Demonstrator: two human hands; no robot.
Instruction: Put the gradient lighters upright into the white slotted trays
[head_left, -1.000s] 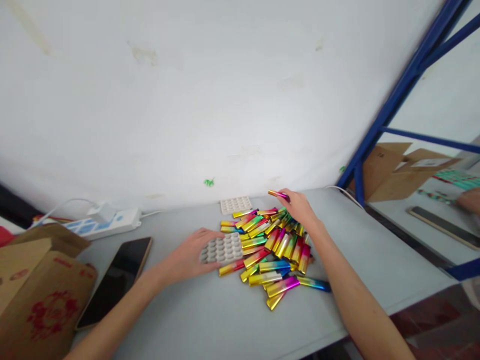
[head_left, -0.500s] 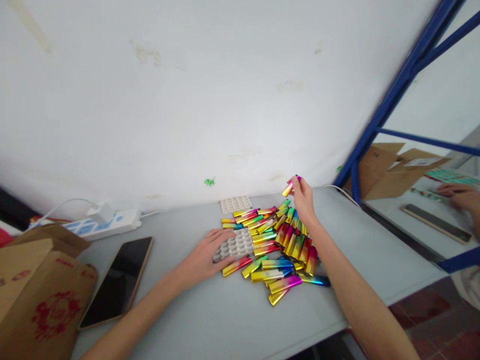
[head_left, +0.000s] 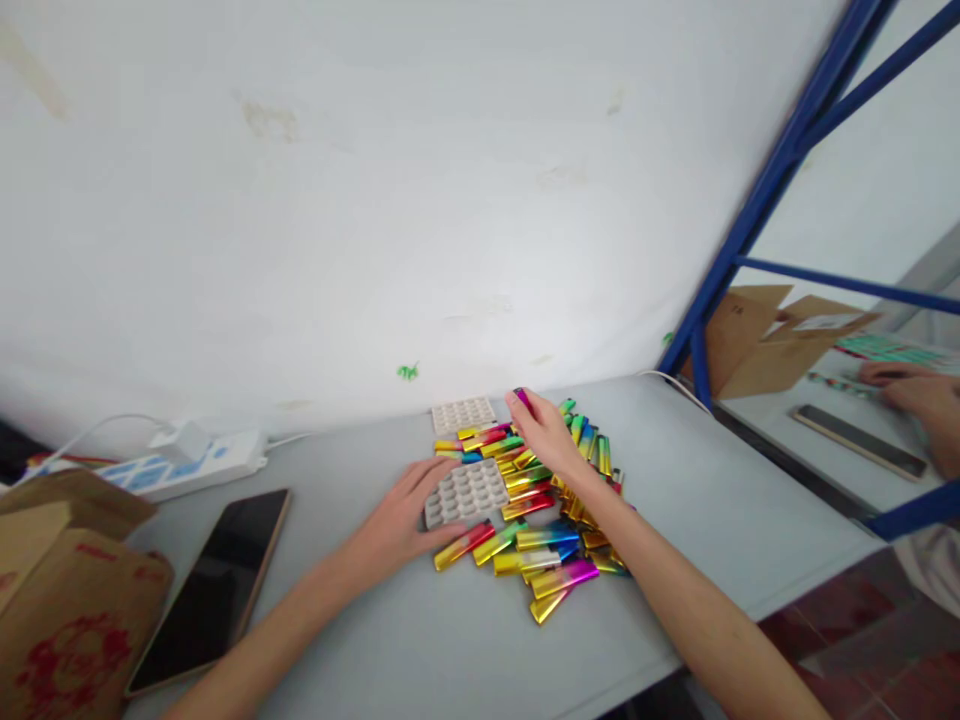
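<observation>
My left hand (head_left: pixel 409 512) grips the left side of a grey moulded tray (head_left: pixel 471 493) with rows of small cells, its thumb at the front edge and its fingers at the back. The tray lies on the table. In my closed right hand (head_left: pixel 546 432) is a shiny lighter (head_left: pixel 523 400); its purple end shows at the fingertips, and the rest is hidden. That hand is above the far side of a heap of metallic gold lighters (head_left: pixel 546 538) with red, green, blue and purple ends. A second pale celled tray (head_left: pixel 463 414) lies behind, against the wall.
A phone (head_left: pixel 214 585), a brown paper bag (head_left: pixel 82 590) and a white power strip (head_left: pixel 202 465) are on the left. Blue metal framing (head_left: pixel 750 210) stands at the right. Beyond it are a cardboard box (head_left: pixel 780 345), another phone (head_left: pixel 859 440) and another person's hand (head_left: pixel 919 395).
My right hand has moved left and down with the lighter, from near the wall to just behind the grey tray. My left hand stays at the tray. The view has shifted slightly.
</observation>
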